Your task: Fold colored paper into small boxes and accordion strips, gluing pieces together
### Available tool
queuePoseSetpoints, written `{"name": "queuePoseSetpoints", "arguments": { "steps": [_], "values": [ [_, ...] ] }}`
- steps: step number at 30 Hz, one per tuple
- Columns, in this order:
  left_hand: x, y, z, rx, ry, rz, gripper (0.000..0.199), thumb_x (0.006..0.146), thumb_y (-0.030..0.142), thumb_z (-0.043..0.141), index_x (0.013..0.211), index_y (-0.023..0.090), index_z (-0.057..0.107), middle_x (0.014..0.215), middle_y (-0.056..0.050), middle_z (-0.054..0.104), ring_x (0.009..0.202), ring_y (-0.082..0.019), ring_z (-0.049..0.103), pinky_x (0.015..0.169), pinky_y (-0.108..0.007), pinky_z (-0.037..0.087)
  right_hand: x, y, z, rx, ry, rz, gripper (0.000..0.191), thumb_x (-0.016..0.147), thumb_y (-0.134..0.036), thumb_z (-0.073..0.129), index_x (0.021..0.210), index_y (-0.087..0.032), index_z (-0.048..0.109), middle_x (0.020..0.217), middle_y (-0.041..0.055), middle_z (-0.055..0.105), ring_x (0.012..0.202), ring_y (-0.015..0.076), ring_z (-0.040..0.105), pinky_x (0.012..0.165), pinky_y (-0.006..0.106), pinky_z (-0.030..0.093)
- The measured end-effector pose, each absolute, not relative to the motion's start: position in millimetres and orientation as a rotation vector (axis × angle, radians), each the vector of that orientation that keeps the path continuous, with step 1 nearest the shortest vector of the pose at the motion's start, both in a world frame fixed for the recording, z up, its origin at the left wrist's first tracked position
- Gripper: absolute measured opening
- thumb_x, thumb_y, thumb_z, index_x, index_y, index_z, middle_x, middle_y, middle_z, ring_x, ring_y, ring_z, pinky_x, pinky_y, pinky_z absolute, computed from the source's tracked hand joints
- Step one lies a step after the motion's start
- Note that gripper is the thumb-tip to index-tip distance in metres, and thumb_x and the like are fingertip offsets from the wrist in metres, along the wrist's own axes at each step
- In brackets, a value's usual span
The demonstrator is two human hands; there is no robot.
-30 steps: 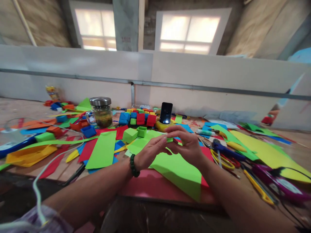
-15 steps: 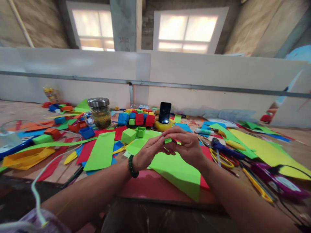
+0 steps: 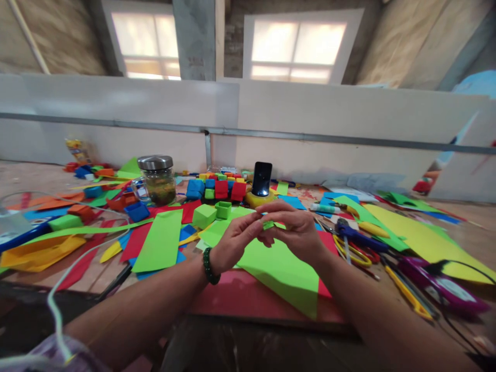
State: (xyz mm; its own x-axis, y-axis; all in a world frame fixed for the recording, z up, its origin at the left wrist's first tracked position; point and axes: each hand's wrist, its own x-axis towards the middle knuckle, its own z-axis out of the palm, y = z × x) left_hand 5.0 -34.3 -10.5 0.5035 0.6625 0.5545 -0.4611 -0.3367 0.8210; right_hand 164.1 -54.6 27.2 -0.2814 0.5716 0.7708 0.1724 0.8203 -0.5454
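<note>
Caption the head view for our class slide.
Left hand and right hand hold a small green piece above green paper.

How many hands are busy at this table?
2: the left hand and the right hand, their fingers meeting at a small green piece above a light green sheet. No other hand shows.

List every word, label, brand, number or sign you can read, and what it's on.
No text is readable.
Grey pillar: faint marks, too blurred to read.
Tube: any print too small to read.
Purple device: pale label, too blurred to read.
</note>
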Motion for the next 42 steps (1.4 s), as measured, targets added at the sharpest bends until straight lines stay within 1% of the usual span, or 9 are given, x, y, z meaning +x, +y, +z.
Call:
{"name": "queuePoseSetpoints", "arguments": {
  "steps": [6,10,13,18,22,26,30,36,42],
  "values": [
    [3.6,-36.7,-6.9,1.597,0.179,1.137,0.035,0.093,0.042,0.046,0.080,0.013,0.059,0.067,-0.004,0.062,0.064,-0.014,0.060,0.065,-0.027,0.047,165.3,-52.2,23.9,-0.585,-1.807,0.756,0.016,0.073,-0.028,0.076,0.089,-0.027,0.077,0.107,0.0065,0.068,0.088,0.0176,0.065,0.071,0.031,0.057],
    [2.8,-36.7,-6.7,1.620,0.206,1.137,0.035,0.094,0.041,0.045,0.078,0.012,0.059,0.066,-0.004,0.062,0.064,-0.014,0.059,0.066,-0.027,0.047,166.9,-49.4,23.1,-0.574,-1.798,0.828,0.016,0.073,-0.031,0.076,0.088,-0.028,0.077,0.108,0.0058,0.068,0.092,0.0179,0.065,0.077,0.033,0.056],
    [2.9,-36.8,-4.7,1.598,0.222,1.122,0.034,0.093,0.042,0.046,0.079,0.013,0.058,0.065,-0.003,0.061,0.063,-0.013,0.059,0.064,-0.027,0.047,166.8,-48.2,22.6,-0.583,-1.838,0.754,0.013,0.074,-0.031,0.075,0.087,-0.027,0.077,0.107,0.0058,0.068,0.092,0.0175,0.065,0.080,0.033,0.056],
    [4.6,-37.1,-0.7,1.621,0.360,1.113,0.032,0.090,0.041,0.051,0.077,0.012,0.056,0.064,-0.002,0.059,0.059,-0.012,0.057,0.059,-0.024,0.047,166.2,-45.6,18.5,-0.658,-1.902,0.427,0.012,0.076,-0.024,0.073,0.087,-0.024,0.076,0.101,0.0064,0.069,0.087,0.0170,0.067,0.077,0.032,0.057],
    [5.0,-36.6,-1.8,1.711,0.361,1.160,0.032,0.090,0.042,0.050,0.078,0.013,0.055,0.066,-0.002,0.059,0.059,-0.011,0.057,0.060,-0.024,0.047,167.1,-45.3,17.6,-0.664,-1.915,0.387,0.010,0.077,-0.024,0.072,0.086,-0.023,0.075,0.101,0.0070,0.068,0.082,0.0157,0.067,0.075,0.031,0.058],
    [2.2,-35.4,-0.7,1.775,0.320,1.150,0.031,0.090,0.042,0.050,0.083,0.012,0.056,0.067,-0.003,0.061,0.061,-0.012,0.058,0.062,-0.024,0.048,166.7,-48.2,19.2,-0.655,-1.894,0.503,0.011,0.076,-0.023,0.072,0.086,-0.022,0.075,0.102,0.0071,0.066,0.076,0.0145,0.066,0.061,0.027,0.059],
    [-1.6,-34.3,3.0,1.771,0.265,1.089,0.031,0.088,0.042,0.052,0.091,0.011,0.057,0.070,-0.004,0.063,0.064,-0.014,0.060,0.065,-0.026,0.049,166.3,-49.9,20.1,-0.596,-1.837,0.696,0.012,0.076,-0.022,0.073,0.088,-0.023,0.075,0.104,0.0061,0.064,0.064,0.0102,0.064,0.048,0.023,0.057],
    [-3.5,-35.1,4.3,1.720,0.218,1.059,0.027,0.087,0.039,0.055,0.086,0.012,0.058,0.071,-0.005,0.064,0.066,-0.015,0.061,0.067,-0.028,0.050,168.1,-47.7,22.4,-0.547,-1.817,0.863,0.015,0.074,-0.023,0.075,0.088,-0.026,0.076,0.107,0.0051,0.064,0.063,0.0092,0.063,0.052,0.024,0.059],
    [-3.3,-37.3,5.5,1.694,0.237,1.040,0.031,0.085,0.042,0.058,0.081,0.011,0.061,0.070,-0.006,0.064,0.068,-0.016,0.061,0.069,-0.029,0.050,169.7,-44.1,21.3,-0.464,-1.787,1.094,0.017,0.074,-0.025,0.075,0.090,-0.028,0.076,0.115,0.0049,0.064,0.059,0.0075,0.062,0.051,0.024,0.058]
  ]
}}
